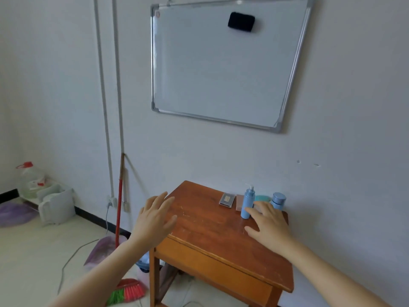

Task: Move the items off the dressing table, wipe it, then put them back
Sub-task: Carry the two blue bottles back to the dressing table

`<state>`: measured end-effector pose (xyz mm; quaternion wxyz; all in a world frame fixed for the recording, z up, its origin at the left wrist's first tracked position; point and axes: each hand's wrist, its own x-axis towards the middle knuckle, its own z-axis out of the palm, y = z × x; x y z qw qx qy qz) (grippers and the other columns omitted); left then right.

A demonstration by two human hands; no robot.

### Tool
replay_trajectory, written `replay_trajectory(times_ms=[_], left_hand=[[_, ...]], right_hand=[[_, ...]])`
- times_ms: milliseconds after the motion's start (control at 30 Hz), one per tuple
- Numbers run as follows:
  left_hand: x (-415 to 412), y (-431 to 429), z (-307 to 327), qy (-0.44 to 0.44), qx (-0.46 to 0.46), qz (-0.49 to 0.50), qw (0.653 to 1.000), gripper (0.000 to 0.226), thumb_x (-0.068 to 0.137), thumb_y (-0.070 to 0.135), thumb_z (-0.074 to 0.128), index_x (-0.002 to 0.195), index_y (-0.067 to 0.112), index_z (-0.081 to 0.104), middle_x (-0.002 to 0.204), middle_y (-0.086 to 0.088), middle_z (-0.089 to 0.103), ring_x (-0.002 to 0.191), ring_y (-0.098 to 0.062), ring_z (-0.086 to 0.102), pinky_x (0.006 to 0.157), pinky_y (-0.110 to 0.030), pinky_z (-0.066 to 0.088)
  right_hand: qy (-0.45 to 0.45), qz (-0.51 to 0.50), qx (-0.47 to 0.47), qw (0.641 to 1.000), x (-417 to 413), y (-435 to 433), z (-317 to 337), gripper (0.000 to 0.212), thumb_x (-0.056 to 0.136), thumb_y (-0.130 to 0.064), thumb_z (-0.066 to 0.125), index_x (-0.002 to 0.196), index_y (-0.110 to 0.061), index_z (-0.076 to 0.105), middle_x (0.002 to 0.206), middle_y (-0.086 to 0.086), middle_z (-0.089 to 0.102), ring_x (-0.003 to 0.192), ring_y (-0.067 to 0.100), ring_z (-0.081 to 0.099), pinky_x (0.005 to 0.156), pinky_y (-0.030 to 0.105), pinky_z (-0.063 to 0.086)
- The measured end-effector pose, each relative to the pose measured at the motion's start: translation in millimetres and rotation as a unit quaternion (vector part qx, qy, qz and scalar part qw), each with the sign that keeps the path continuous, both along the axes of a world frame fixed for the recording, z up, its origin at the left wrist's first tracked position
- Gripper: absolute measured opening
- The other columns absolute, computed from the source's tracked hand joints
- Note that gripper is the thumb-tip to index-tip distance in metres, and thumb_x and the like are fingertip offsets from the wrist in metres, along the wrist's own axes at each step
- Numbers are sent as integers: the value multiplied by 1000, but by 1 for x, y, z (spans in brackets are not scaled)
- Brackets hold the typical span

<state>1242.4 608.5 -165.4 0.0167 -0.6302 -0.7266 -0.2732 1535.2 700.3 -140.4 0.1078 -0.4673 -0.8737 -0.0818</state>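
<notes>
A small wooden dressing table stands against the wall. At its far right side stand a blue pump bottle, a blue capped jar, a teal round tin, a brown block and a flat grey case. My left hand hovers with spread fingers over the table's left edge and holds nothing. My right hand reaches with straight fingers toward the pump bottle, its fingertips just beside the bottle. It partly hides the teal tin.
A whiteboard with a black eraser hangs above. A red-handled broom leans left of the table. A white appliance, a water jug and cables lie on the floor at left.
</notes>
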Motion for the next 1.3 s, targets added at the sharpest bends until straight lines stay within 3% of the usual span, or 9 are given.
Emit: replay_trajectory(times_ms=[200,500,833,1000,1133,1200,1300], left_hand=[[-38,101,-28,-19,-17,-16,1000,54,92,42,40,142,25,27,153,5,19,138,-17,11,111,-38,20],[-80,247,-71,-24,-88,-85,992,52,93,43,37,142,27,26,153,7,17,140,-17,12,113,-36,21],[-44,326,-147,-45,-210,-148,965,51,94,43,38,142,28,27,153,6,20,141,-19,12,114,-37,21],[-4,359,-158,-63,-238,-166,955,51,93,41,41,141,28,29,152,5,22,141,-19,12,114,-37,20],[41,386,-156,-69,-225,-209,949,52,91,41,44,140,29,30,150,7,26,139,-15,17,113,-34,22],[68,399,-153,-93,-209,-247,942,53,90,41,48,139,28,32,148,8,30,137,-13,22,111,-30,24],[107,411,-148,-159,-205,-315,913,56,85,40,57,136,24,38,139,6,41,131,-13,33,105,-25,29]], right_hand=[[-4,-19,-54,998,-49,73,-34,53,89,-45,45,138,-28,32,141,1,31,130,19,28,105,33,26],[71,-121,-133,981,-124,184,-57,51,91,-39,45,138,-24,32,143,3,32,127,20,36,99,32,35],[142,-185,-191,953,-120,232,-126,48,92,-36,46,137,-24,35,140,-2,34,127,13,34,103,26,35],[201,-184,-107,956,-103,247,-143,43,90,-28,51,131,-19,45,135,0,44,126,15,40,100,25,38],[236,-195,-8,952,-77,252,-148,39,69,-7,76,106,-7,65,107,11,64,101,26,62,83,35,55],[231,-184,34,955,-61,251,-150,44,56,-3,84,96,-7,67,93,8,67,89,21,64,72,31,57],[224,-163,76,958,-40,247,-155,42,54,-3,83,93,-8,68,88,6,66,87,15,60,71,26,55]])
